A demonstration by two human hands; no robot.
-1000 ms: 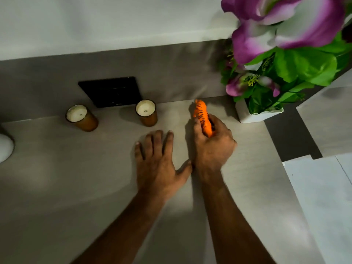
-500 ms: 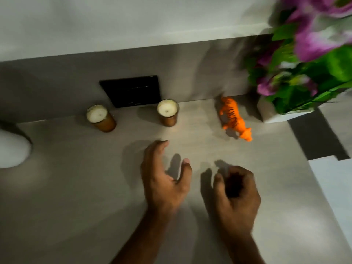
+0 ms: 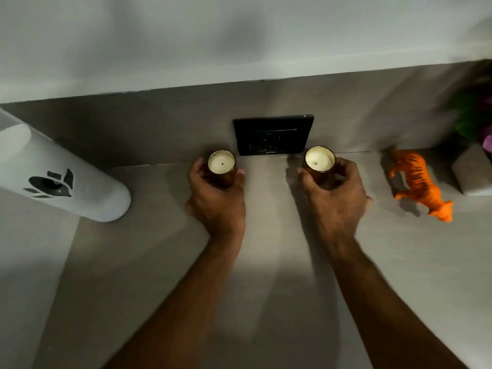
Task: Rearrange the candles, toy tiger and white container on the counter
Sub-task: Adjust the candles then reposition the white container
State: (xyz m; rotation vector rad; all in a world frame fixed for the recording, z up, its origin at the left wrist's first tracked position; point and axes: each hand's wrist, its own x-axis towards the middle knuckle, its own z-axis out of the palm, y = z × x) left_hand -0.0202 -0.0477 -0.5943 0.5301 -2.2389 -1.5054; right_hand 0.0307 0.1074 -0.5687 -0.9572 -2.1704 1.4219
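Head view: near the counter's [image 3: 266, 262] back edge, the left candle [image 3: 221, 166] is clasped by the left hand [image 3: 218, 198] and the right candle [image 3: 319, 162] by the right hand [image 3: 335, 201], each rigid, likely breakable jar best held round its sides.

left hand [image 3: 218, 198]: bare | right hand [image 3: 335, 198]: bare | forearms: unsleeved, no jewellery

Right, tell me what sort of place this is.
Probably a home, a counter against a wall: a black socket plate sits in the backsplash, with jar candles and a potted plant as decoration.
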